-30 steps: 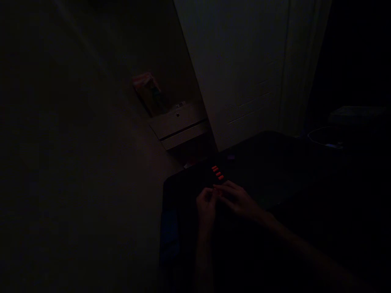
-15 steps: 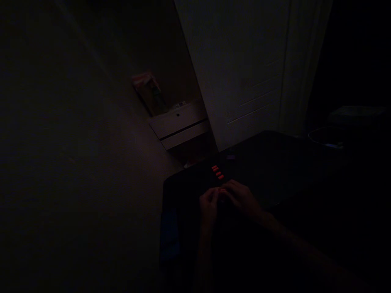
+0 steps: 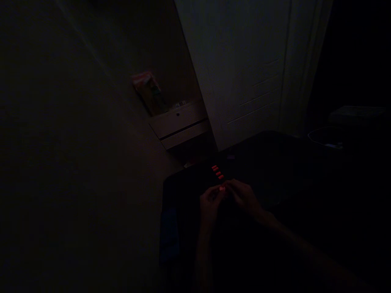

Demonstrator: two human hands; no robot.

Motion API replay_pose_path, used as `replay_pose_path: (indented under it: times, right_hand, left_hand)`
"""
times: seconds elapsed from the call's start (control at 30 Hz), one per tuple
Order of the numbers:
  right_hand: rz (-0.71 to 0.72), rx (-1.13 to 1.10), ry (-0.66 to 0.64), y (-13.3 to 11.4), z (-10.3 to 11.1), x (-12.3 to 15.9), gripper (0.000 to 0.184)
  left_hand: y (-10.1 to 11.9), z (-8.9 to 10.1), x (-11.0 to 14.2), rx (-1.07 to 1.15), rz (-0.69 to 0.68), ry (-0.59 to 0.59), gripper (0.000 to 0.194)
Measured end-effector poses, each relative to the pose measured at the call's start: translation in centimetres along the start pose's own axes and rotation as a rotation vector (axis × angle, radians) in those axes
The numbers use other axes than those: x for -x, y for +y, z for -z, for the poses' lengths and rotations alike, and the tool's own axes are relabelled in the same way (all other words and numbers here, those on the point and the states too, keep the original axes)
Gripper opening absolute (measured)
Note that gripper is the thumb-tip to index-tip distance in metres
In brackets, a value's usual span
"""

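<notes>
Over a flat black tabletop (image 3: pixel 183 189), the left hand (image 3: pixel 209 200) and right hand (image 3: pixel 243 195) pinch (apparently, in this gloom) a small glowing red piece (image 3: pixel 222 189) near four short red bars (image 3: pixel 218 173).

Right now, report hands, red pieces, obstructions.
Left hand, right hand: together at one red piece. Four more red pieces lined up beyond. Dark; no obstruction visible.

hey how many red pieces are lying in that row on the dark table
4: the farthest piece, a second piece close by it, a third piece nearer, and the nearest piece just beyond the right hand. Darkness may hide others.
</notes>
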State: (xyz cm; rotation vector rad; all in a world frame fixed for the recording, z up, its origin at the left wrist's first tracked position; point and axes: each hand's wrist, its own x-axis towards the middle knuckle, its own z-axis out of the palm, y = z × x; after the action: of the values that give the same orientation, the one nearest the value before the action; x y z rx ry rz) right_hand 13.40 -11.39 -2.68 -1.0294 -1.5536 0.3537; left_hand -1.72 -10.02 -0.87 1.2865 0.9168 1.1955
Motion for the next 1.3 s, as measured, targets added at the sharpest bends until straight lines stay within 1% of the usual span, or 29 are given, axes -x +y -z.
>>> replay_pose_path:
  times: [0.07, 0.13, 0.2, 0.23, 0.33, 0.53, 0.6, 0.7, 0.8, 0.9, 1.03, 1.17, 1.3]
  right_hand:
    - [-0.045, -0.049, 0.000, -0.1, 0.0, 0.0, 0.015]
    - [-0.109, -0.088, 0.022, -0.2, 0.0, 0.0, 0.019]
    - [-0.142, -0.100, 0.028, -0.4, 0.0, -0.1, 0.016]
    - [-0.139, -0.097, 0.020, -0.5, 0.0, -0.2, 0.014]
    - [-0.092, -0.088, -0.017, -1.0, 0.2, -0.4, 0.018]
    - [-0.018, -0.104, -0.044, -1.3, 0.2, -0.2, 0.017]
    - [-0.028, -0.098, -0.042, -1.0, 0.0, -0.1, 0.019]
    - [-0.086, -0.080, -0.028, -0.5, -0.2, -0.1, 0.021]
    - [-0.105, -0.082, -0.041, -0.3, -0.2, -0.3, 0.016]
    - [-0.087, -0.089, -0.056, -0.5, -0.1, -0.4, 0.013]
    - [-0.032, -0.083, -0.034, -0.7, -0.1, -0.4, 0.014]
    - [0.024, -0.062, -0.025, -0.7, -0.2, -0.2, 0.016]
    - [0.116, 0.014, -0.010, -0.4, -0.1, 0.1, 0.019]
  left_hand:
    - [-0.2, 0.1, -0.1, -0.005, -0.014, 0.010, 0.030]
    - [-0.4, 0.3, -0.3, -0.017, -0.038, 0.030, 0.027]
    - [-0.5, 0.4, -0.4, -0.044, -0.052, 0.055, 0.025]
    - [-0.5, 0.4, -0.4, -0.059, -0.057, 0.064, 0.025]
    - [-0.5, 0.5, -0.5, -0.093, -0.072, 0.085, 0.023]
    - [-0.5, 0.6, -0.4, -0.148, -0.107, 0.120, 0.024]
    - [-0.5, 0.6, -0.4, -0.161, -0.120, 0.133, 0.026]
    - [-0.6, 0.7, -0.4, -0.176, -0.138, 0.147, 0.028]
    - [-0.6, 0.8, -0.4, -0.187, -0.154, 0.145, 0.028]
    - [-0.7, 0.9, -0.5, -0.190, -0.165, 0.156, 0.030]
    - [-0.8, 0.8, -0.7, -0.186, -0.158, 0.157, 0.032]
    - [-0.7, 0.4, -0.7, -0.164, -0.124, 0.113, 0.039]
    - [-0.4, 0.2, -0.5, -0.113, -0.072, 0.039, 0.039]
